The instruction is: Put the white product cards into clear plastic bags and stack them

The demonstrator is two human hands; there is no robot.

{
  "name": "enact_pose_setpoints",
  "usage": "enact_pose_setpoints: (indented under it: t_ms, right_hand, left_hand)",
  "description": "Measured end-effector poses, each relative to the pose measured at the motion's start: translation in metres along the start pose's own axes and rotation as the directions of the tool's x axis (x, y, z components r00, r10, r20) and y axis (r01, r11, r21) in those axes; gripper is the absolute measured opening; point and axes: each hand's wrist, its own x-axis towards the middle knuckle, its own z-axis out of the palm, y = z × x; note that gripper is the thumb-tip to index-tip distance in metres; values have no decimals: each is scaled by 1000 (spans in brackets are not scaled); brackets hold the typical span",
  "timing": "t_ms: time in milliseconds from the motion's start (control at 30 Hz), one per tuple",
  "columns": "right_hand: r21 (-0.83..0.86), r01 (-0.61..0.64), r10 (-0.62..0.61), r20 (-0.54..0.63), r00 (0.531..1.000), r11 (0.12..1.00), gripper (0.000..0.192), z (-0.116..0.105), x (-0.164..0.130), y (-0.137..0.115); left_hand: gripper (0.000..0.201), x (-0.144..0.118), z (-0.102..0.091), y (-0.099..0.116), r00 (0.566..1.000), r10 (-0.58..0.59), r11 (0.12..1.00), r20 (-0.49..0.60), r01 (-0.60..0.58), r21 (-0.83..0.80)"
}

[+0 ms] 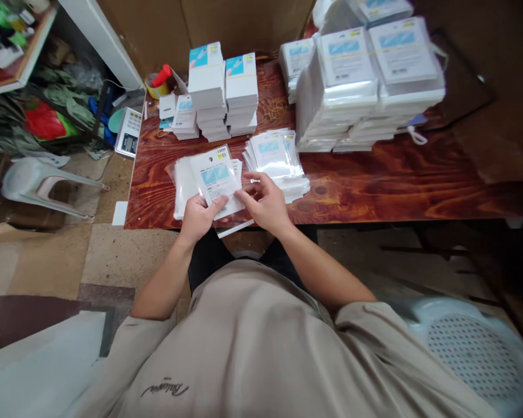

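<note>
Between my two hands, near the table's front edge, is a printed card in a clear plastic sleeve (215, 173), with a blue panel and a yellow mark. My left hand (199, 216) grips its lower left corner, thumb on top. At the lower right edge, my right hand (265, 203) pinches it with thumb and fingers. Under and left of it lie clear plastic sleeves (183, 188). Just right of my right hand spreads a pile of sleeved cards (275, 154). A white strip (235, 229) shows below my hands at the table edge.
Stacks of blue-and-white cards (206, 84) stand at the back of the red-brown table (396, 191). Tall banded stacks of sleeved cards (344, 87) rise at the back right. Rubber bands (275, 109) lie between them. A roll of yellow tape (157, 87) sits at the back left.
</note>
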Motion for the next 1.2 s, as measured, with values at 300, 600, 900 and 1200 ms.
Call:
enact_pose_setpoints:
  t_ms: [300, 600, 900, 1200]
  right_hand:
    - [-734, -143, -149, -317, 936, 664, 37, -56, 71, 40]
    - [-620, 653, -44, 710, 703, 436, 32, 17, 24, -12]
    - [-599, 634, -18, 720, 694, 490, 26, 1, 20, -19]
    - [255, -250, 273, -59, 960, 934, 39, -5, -21, -20]
  left_hand:
    - [59, 67, -86, -17, 912, 83, 525, -402, 303, 795]
    - [30, 75, -108, -14, 956, -54, 701, -288, 242, 671]
    - [31, 56, -100, 8, 927, 170, 723, -334, 113, 681]
    - [34, 58, -47, -7, 896, -30, 980, -443, -62, -191]
